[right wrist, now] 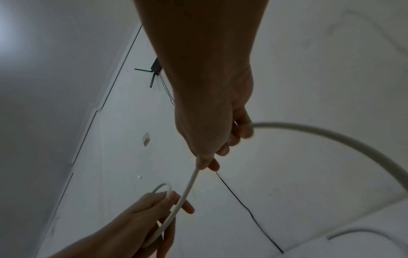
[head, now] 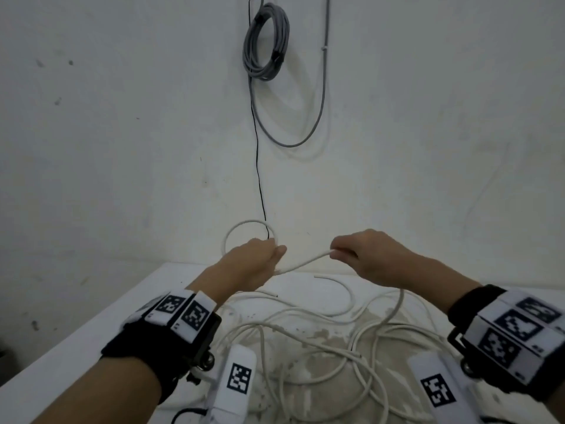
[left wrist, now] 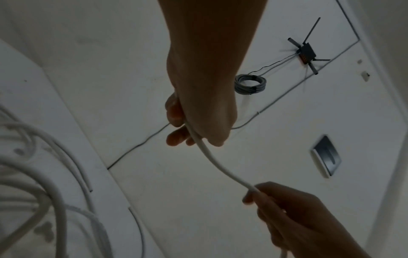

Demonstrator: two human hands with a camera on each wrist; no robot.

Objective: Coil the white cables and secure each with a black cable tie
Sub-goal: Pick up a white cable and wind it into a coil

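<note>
My left hand [head: 260,258] grips a white cable [head: 302,264] and holds one loop of it [head: 241,226] standing up against the wall. The cable runs right in a short span to my right hand [head: 351,254], which pinches it between thumb and fingers. Past the right hand the cable drops to a tangle of loose white cables [head: 305,338] on the table. In the left wrist view the left hand [left wrist: 192,129] closes round the cable [left wrist: 220,167]. The right wrist view shows the right hand [right wrist: 209,157] pinching the cable [right wrist: 189,185]. No black cable tie shows.
A white table [head: 91,325] with a stained top carries the tangle. On the wall hang a tied grey cable coil [head: 266,41], a grey cable loop [head: 318,117] and a thin black wire [head: 260,179]. A black router [left wrist: 305,52] sits higher on the wall.
</note>
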